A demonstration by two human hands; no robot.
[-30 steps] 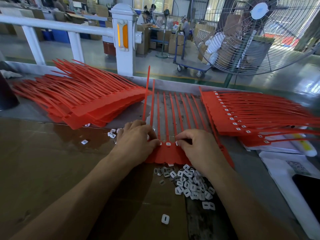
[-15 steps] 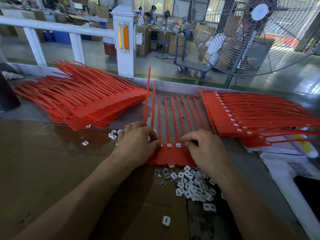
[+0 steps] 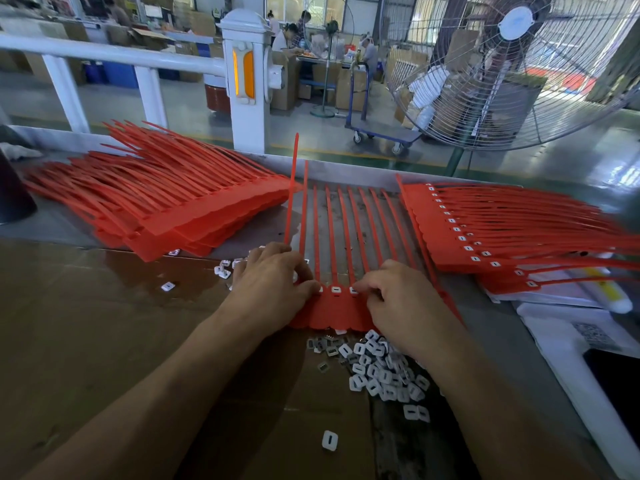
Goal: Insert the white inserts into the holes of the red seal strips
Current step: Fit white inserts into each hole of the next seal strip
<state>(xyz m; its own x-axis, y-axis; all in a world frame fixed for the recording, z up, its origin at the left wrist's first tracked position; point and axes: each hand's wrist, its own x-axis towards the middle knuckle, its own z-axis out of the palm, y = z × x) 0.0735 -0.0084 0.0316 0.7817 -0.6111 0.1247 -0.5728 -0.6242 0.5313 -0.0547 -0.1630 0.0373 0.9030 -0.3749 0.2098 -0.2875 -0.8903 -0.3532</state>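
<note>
Cardboard-topped bench, both hands' grip curled on red seal strips between red stacks, loose white inserts near.

Bright daylight from rear windows, floor glare, wide-angle edge bending, soft forearm shadows

smooth red plastic seal strips, glossy white plastic inserts, matt brown cardboard over metal table.
</note>
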